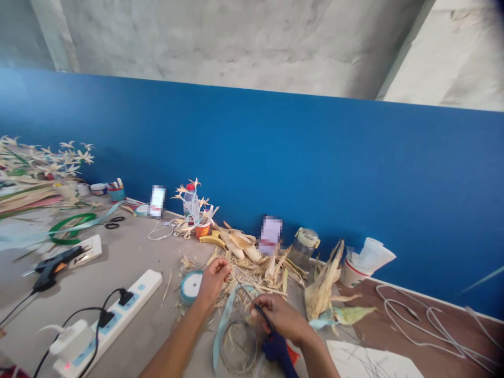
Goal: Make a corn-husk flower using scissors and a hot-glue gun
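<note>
My left hand (216, 278) is closed in a pinch, with thumb and forefinger on a thin pale strip that I cannot make out clearly. My right hand (281, 315) grips a slim black-handled tool (263, 317); its narrow metal end points toward the left fingertips. Whether this tool is scissors or tweezers I cannot tell. Below the right hand lies a dark blue object with a red part (279, 354), partly hidden. A coil of thin wire (239, 346) and a light blue ribbon (221, 325) lie between my forearms. Beside my left wrist is a ribbon spool (190, 287).
Dried husks (240, 242) and scraps litter the table ahead. Behind them stand a potted husk flower (202, 228), a phone (270, 234) and a jar (304, 245). To the left are a power strip (134, 302) and a black glue gun (53, 270). White cables (421, 328) lie right.
</note>
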{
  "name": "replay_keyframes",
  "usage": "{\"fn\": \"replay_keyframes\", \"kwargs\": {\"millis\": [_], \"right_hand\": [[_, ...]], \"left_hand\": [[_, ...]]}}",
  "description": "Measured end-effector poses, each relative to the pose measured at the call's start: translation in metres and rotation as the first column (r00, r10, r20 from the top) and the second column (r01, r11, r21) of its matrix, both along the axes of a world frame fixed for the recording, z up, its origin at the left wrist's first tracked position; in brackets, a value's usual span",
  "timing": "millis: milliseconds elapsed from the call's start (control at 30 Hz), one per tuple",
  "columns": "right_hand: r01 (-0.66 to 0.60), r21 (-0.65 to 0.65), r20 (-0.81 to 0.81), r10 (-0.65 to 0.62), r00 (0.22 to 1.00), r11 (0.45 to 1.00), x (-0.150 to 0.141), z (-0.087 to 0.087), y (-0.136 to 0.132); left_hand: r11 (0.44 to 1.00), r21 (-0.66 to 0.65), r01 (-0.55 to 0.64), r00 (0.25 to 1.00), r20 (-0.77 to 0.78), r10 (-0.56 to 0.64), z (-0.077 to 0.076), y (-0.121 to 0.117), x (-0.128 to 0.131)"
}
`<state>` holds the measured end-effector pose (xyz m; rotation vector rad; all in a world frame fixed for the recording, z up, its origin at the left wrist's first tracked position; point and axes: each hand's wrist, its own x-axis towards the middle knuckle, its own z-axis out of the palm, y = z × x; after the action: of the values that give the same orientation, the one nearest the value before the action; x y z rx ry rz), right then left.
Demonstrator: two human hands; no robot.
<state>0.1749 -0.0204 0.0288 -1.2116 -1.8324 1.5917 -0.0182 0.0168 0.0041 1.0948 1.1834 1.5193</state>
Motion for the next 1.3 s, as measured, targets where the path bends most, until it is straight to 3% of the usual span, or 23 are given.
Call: {"fn": "replay_keyframes", "kwargs": {"millis": [433,1300], "right_hand": [[0.011,-0.088,-0.052,-0.016,0.999,0.996,0.0008,0.0048,-0.0024],[-0.002,-0.088,-0.065,-0.004,0.998,0.996,0.0009,0.0045,-0.0007]], "left_hand": [[0.999,0.032,0.024,0.999,-0.038,-0.022,-0.0057,0.0025,0.0023],[1.000,0.026,0.003,0.999,-0.055,-0.001,-0.0065,0.0019,-0.0004]]}}
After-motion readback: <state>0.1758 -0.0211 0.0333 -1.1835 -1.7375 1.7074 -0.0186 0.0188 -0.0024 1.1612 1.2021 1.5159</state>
